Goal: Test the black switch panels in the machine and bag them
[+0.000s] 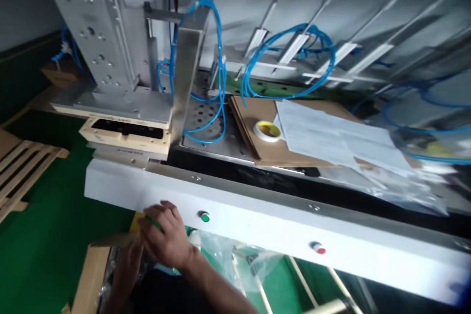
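Note:
My right hand (167, 235) is in front of the white machine panel (250, 225), left of the green button (205, 217). Its fingers are bent and apart, green shows through the gap between them, and no object can be made out in it. My left hand (128, 262) is lower, over the open cardboard box (88, 274) and close to the right hand. Its fingers are blurred and partly hidden, so what it holds, if anything, does not show. Clear plastic wrapping lies inside the box.
A press with a cream block (125, 137) stands at left. On the machine bed lie cardboard sheets (257, 147), a tape roll (267, 131), white papers (331, 132) and coiled blue hoses (290, 93). A red button (318, 248) sits right; a wooden pallet (29, 171) lies left.

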`<state>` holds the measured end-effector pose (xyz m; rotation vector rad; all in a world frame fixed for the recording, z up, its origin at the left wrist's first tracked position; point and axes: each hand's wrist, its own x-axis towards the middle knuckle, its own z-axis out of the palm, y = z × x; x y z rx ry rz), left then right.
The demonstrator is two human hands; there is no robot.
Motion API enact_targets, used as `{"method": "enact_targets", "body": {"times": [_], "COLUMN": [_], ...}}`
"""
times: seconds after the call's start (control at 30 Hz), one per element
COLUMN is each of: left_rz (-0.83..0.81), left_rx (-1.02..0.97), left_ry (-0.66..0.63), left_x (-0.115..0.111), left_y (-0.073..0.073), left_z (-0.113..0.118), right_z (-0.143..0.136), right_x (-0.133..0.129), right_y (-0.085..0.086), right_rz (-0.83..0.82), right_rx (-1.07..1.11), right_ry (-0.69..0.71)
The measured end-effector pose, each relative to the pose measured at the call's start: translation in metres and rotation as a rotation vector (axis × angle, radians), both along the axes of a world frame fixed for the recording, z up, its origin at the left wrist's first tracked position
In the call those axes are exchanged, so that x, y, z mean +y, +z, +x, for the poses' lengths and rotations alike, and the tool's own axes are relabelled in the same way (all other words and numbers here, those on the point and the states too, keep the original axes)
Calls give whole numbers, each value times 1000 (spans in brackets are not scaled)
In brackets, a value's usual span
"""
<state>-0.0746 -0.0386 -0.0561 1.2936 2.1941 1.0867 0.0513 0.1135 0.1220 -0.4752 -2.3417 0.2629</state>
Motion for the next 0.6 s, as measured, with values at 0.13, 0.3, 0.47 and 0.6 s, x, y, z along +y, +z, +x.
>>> {"method": "enact_targets", "body": {"times": [0.13,0.3,0.47,0.6], "left_rz": [175,346,386,362], "left_rx": [225,490,547,541], "left_ry": [-259,-444,-402,-338], "left_x": [38,69,67,60], "left_y": [25,64,57,51], "left_z": [34,94,127,133], "right_z": [102,266,447,548], "right_x": [-18,8,7,11], "right_y": [-11,-24,-38,-45], "right_rz": [-23,35,-46,-101], "right_rx": [123,170,225,264], "right_ry": [-372,-1225,-1745,-1843]}}
